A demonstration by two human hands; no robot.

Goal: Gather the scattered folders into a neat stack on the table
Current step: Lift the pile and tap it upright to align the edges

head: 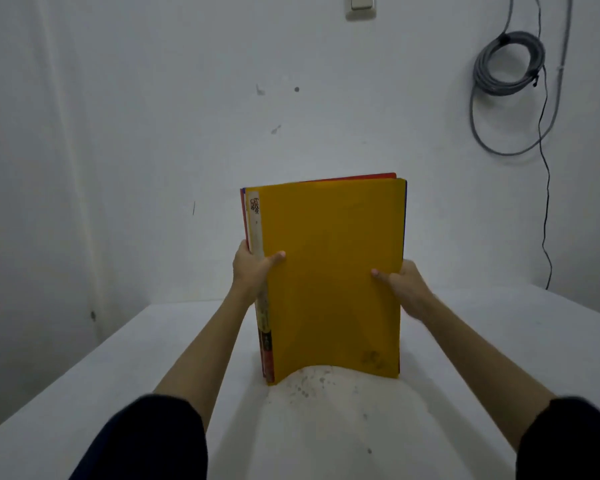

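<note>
A bundle of folders (pixel 329 271) stands upright on its lower edge on the white table (pixel 118 362), in the middle of the view. A yellow folder faces me; red and dark blue edges show behind it at the top and sides. My left hand (pixel 252 268) grips the spine side, thumb on the yellow cover. My right hand (pixel 400 284) clasps the opposite side edge, thumb on the cover. The lower corner of the yellow cover curves up a little.
A white wall rises right behind the table's far edge. A coiled grey cable (pixel 508 64) hangs on the wall at the upper right, with a thin black wire running down to the table. A light switch (pixel 360 5) sits at the top.
</note>
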